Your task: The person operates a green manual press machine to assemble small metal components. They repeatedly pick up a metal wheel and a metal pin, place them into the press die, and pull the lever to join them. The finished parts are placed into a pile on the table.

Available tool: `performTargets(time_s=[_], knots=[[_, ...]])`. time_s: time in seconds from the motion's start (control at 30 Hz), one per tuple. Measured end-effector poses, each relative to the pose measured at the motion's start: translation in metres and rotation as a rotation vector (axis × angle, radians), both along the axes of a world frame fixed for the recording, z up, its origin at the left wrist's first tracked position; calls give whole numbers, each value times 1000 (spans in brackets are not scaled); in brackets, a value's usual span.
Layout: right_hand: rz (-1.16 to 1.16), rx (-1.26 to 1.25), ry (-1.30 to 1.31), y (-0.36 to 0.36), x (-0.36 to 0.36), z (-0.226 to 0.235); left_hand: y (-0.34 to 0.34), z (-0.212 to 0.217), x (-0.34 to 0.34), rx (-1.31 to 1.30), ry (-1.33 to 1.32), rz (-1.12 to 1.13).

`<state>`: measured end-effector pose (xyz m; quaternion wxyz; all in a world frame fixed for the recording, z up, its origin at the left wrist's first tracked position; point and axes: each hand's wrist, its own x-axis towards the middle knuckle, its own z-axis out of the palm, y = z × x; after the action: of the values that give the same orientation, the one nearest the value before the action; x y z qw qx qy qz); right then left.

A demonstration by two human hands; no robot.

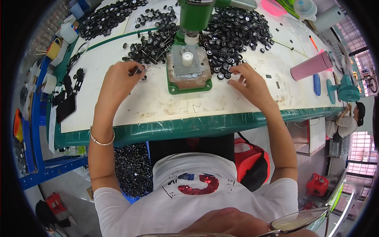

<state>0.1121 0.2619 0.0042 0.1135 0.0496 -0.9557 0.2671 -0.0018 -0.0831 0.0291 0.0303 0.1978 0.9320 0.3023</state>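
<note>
My left hand point(118, 81) is closed around a small black wheel on a thin metal axle point(136, 71), pinched between thumb and fingertips just left of the green press point(189, 47) that stands in the middle of the white table point(158, 106). My right hand point(250, 85) lies on the near right side of the press, fingers spread loosely and curled down onto the near edge of the big heap of loose black wheels point(237, 31); the fingertips touch a wheel or two there, but I cannot tell whether any is actually gripped.

The press's brown base plate with its grey block and white cylindrical seat point(187, 59) looks empty, so I judge that no piece is loaded for pressing right now. As for progress: a large pile of wheels on the far right is untouched, and another mound, mixed with axles point(154, 47), sits on the far left of the press. Farther left again, at the far corner, lies a separate spread of black parts point(106, 17); whether those are finished I cannot tell. Under the table edge, near my left elbow, a bin of dark axled pieces point(134, 170) shows, which may be done work. By my reckoning much is left
</note>
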Motion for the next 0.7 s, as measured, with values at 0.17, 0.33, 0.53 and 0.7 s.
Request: performTargets(time_s=[0.17, 0.33, 0.53, 0.7], knots=[[-36, 94, 128, -9, -6, -17, -5, -29, 7, -162, 111, -13], [-70, 144, 79, -12, -7, -14, 28, -38, 2, -98, 204, -84], [-21, -18, 159, -11, -7, -9, 24, -39, 0, 113, 146, -1], [92, -272, 179, -34, -17, -2, 33, -35, -7, -12, 159, -69]])
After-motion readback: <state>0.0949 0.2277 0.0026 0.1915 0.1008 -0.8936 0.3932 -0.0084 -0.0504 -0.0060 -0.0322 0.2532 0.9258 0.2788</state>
